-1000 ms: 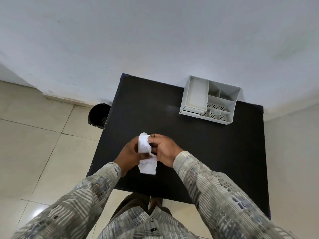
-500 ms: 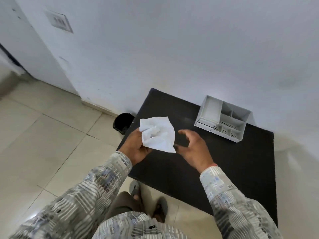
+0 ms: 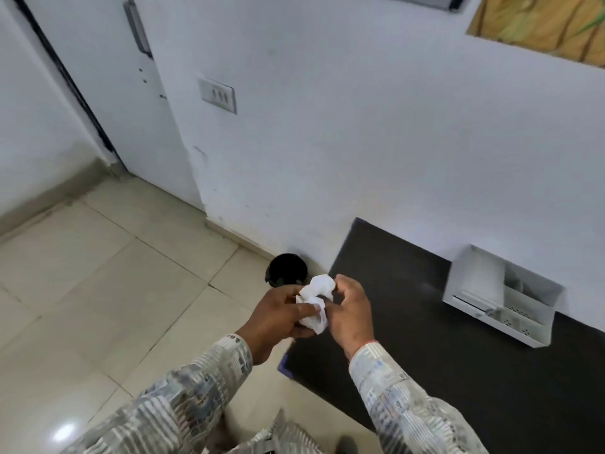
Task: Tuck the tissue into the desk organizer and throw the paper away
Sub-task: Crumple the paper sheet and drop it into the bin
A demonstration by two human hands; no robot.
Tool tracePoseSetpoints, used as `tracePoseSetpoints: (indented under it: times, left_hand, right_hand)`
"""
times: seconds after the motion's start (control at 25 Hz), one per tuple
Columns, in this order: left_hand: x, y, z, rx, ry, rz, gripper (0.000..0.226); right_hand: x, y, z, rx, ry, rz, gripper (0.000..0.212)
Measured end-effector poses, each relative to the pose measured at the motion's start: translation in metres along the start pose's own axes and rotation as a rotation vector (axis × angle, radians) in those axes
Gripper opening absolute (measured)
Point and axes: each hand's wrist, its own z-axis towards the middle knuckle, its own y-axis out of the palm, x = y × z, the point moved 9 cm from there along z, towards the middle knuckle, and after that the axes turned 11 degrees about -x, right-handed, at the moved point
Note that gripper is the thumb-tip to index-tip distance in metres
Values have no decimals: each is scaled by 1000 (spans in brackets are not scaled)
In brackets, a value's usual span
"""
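Note:
A crumpled white paper (image 3: 315, 303) is bunched between both hands, just off the left edge of the black table (image 3: 458, 355). My left hand (image 3: 278, 317) grips its lower part. My right hand (image 3: 352, 309) closes on it from the right, fingertips on its top. The white desk organizer (image 3: 497, 294) stands at the back of the table against the wall, with a tall left compartment and small perforated ones on the right. A black bin (image 3: 287, 269) sits on the floor just beyond my hands, beside the table's left back corner.
A white wall (image 3: 360, 142) runs behind the table and bin. A light switch plate (image 3: 217, 95) is on it, and a white door (image 3: 108, 77) stands at the left. Beige floor tiles (image 3: 98, 273) spread to the left.
The paper was spread open in my left hand half a second ago; now both hands have crumpled it into a ball. My view has swung left and up, toward the bin.

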Motion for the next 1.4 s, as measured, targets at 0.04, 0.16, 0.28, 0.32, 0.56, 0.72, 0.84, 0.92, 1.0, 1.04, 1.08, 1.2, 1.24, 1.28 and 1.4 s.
tracePoseSetpoints:
  times: [0.04,0.16,0.28,0.32,0.56,0.72,0.84,0.92,1.0,1.04,1.08,1.2,1.24,1.28,1.4]
  left_hand:
    - [4,-36,1,29,-14,-35,26]
    - [24,-135,10,130,-47,-73,20]
    - [43,-187,24,155,-62,-123,15]
    - [49,-194,29,138,-71,-131,16]
    - [72,-208,85,32,-173,-134,42]
    - [81,-226,147,86,-243,-105,42]
    - [77,-240,198,79,-274,-41,34]
    - [64,-252,234,83,-304,-27,29]
    - [33,-268,277,92,-368,-26,30]
    - [13,-277,300,98,-405,-20,34]
    - [-10,-285,325,101,-440,-6,37]
    - [-88,-312,403,98,-518,65,30]
    - [-111,-321,426,103,-528,91,26]
    - [-139,-332,452,115,-536,118,27]
    - [-215,-362,518,113,-577,223,47]
  right_hand:
    - [-23,23,10,-3,-73,-63,37]
    - [-77,89,35,-101,-193,-35,32]
    - [-106,121,48,-143,-231,-106,35]
    - [-112,123,52,-96,-237,-168,37]
    - [-95,99,111,88,12,147,13]
    - [-56,94,168,164,164,384,15]
    - [-11,107,218,222,307,494,18]
    - [25,130,251,196,443,622,11]
    - [70,163,281,144,618,722,4]
    - [95,179,298,130,688,732,3]
    - [121,194,314,135,742,722,3]
    - [205,234,369,191,832,596,11]
    - [228,246,385,190,852,555,15]
    - [259,262,404,176,875,514,17]
    - [340,315,448,104,945,466,23]
